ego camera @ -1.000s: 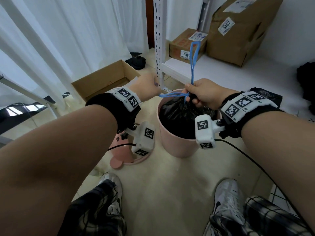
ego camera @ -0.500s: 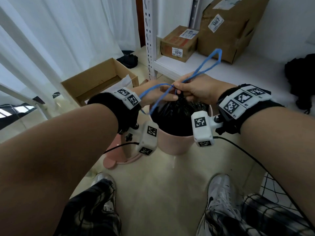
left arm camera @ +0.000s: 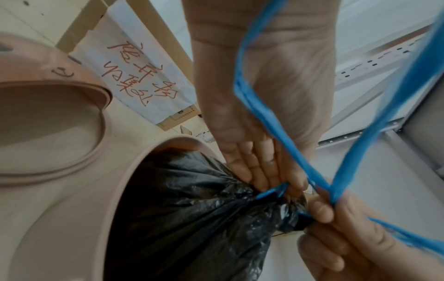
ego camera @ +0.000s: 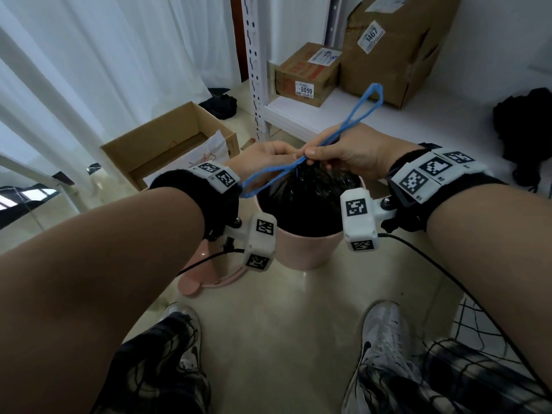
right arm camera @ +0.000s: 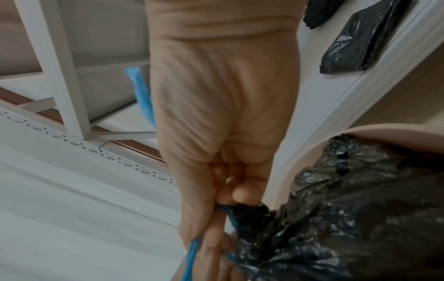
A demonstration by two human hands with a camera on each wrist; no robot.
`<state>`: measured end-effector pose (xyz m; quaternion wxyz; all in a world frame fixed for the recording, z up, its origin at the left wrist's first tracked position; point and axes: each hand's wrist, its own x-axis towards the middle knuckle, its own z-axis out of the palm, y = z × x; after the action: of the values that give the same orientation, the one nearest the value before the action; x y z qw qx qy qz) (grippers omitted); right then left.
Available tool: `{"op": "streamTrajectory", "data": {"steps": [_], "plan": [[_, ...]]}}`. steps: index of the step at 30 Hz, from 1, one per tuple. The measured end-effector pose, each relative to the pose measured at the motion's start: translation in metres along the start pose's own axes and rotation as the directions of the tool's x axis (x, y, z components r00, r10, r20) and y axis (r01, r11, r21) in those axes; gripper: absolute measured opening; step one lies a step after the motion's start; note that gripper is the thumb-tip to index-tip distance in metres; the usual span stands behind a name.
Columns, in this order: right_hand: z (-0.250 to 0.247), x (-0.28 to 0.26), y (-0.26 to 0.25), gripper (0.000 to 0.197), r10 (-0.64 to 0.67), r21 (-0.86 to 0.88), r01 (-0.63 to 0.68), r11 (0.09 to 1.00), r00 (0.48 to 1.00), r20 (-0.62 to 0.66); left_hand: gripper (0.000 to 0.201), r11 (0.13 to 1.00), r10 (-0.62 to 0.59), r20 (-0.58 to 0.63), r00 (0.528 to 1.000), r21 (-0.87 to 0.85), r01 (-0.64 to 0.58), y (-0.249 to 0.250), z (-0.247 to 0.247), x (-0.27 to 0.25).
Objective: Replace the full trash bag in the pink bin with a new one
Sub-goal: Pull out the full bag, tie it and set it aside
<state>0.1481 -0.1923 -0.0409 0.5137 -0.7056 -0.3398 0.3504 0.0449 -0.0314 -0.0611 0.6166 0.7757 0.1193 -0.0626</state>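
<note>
The pink bin (ego camera: pixel 307 249) stands on the floor between my forearms, with the black trash bag (ego camera: pixel 313 195) gathered shut inside it. Both hands meet just above the bag's neck. My left hand (ego camera: pixel 282 153) pinches the blue drawstring (left arm camera: pixel 273 192) where it leaves the neck, fingers (left arm camera: pixel 259 171) pointing down. My right hand (ego camera: pixel 324 155) pinches the crossed strands, thumb on top. One blue loop (ego camera: pixel 363 106) sticks up to the back right; the other loop (ego camera: pixel 260 180) hangs over my left wrist. In the right wrist view, curled fingers (right arm camera: pixel 240 192) grip the bag's neck (right arm camera: pixel 252 211) and the string (right arm camera: pixel 192 256).
The bin's pink lid (ego camera: pixel 206 273) lies on the floor left of the bin. An open cardboard box (ego camera: pixel 167 144) sits behind it. A white shelf (ego camera: pixel 388 121) with a post (ego camera: pixel 254 70), two cartons (ego camera: pixel 307 76) and black bags (right arm camera: pixel 355 41) is close behind. My shoes (ego camera: pixel 382 333) are in front.
My left hand has come in from the left to meet the right above the bag's neck. The upright loop has tipped back to the right, and the other now hangs over my left wrist.
</note>
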Motion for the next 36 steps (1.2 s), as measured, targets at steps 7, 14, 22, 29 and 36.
{"op": "streamTrajectory", "data": {"steps": [7, 14, 22, 29, 36], "plan": [[0.009, 0.004, -0.01, 0.007, -0.122, -0.412, 0.06, 0.909, 0.984, -0.127, 0.021, 0.964, -0.113, -0.146, 0.983, -0.256, 0.073, 0.004, 0.012, 0.006], [0.017, 0.014, 0.003, 0.011, -0.255, -0.386, 0.091, 0.918, 0.88, -0.401, 0.02, 0.993, -0.068, -0.156, 0.985, -0.109, 0.051, 0.011, 0.013, 0.0], [0.013, 0.013, 0.003, 0.017, -0.154, -0.127, 0.123, 0.984, 0.947, -0.281, 0.044, 0.991, -0.123, -0.174, 0.977, -0.07, 0.112, 0.015, 0.003, -0.004], [0.022, 0.014, -0.007, 0.007, -0.19, -0.056, 0.182, 0.982, 0.959, -0.212, 0.024, 0.984, -0.096, -0.222, 0.97, -0.17, 0.058, 0.022, 0.011, 0.002], [0.021, 0.012, -0.013, 0.016, -0.09, -0.068, 0.073, 0.995, 0.949, -0.301, 0.027, 0.877, -0.048, -0.331, 0.943, -0.466, -0.118, 0.029, 0.004, 0.004]]}}
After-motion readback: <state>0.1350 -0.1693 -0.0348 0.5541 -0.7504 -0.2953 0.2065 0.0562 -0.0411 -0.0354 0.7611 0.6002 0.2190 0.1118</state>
